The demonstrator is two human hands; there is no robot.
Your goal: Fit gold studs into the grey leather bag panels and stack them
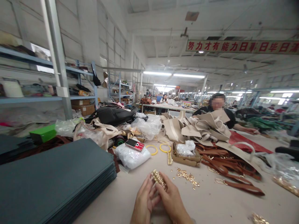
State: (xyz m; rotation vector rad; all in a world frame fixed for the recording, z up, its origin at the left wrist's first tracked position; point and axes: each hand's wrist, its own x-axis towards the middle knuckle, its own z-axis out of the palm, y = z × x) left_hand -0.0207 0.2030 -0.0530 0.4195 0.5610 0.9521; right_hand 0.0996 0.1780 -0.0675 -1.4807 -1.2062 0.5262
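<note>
At the lower centre of the frame, a bunch of small gold-coloured pieces (159, 179) is held between the two hands, raised over the pale tabletop (205, 203). The bunch is gripped by the right hand (171, 196), with its thumb laid along the near side. It is also enclosed from the left by the left hand (143, 196), whose fingers are curled; the exact contact of each fingertip is partly hidden.

Right of the hands, a scatter of loose gold pieces (188, 177) is noted on the tabletop. Just above centre of that area, two yellow rings (152, 150) are seen side by side, and a second gold cluster (169, 158) is found just below the right-hand ring. Beside it, a shallow cardboard box (187, 161) is observed with crumpled clear plastic (186, 148) inside.

Left of centre, a red-keyed phone (135, 144) is supported on a white plastic packet (133, 158). The lower left is occupied by a stack of dark sheets (58, 180). At the right, brown straps (230, 166) with metal rings are spread; above them, beige cut pieces (198, 126) are heaped, and behind these a co-worker (230, 119) is partly hidden.
</note>
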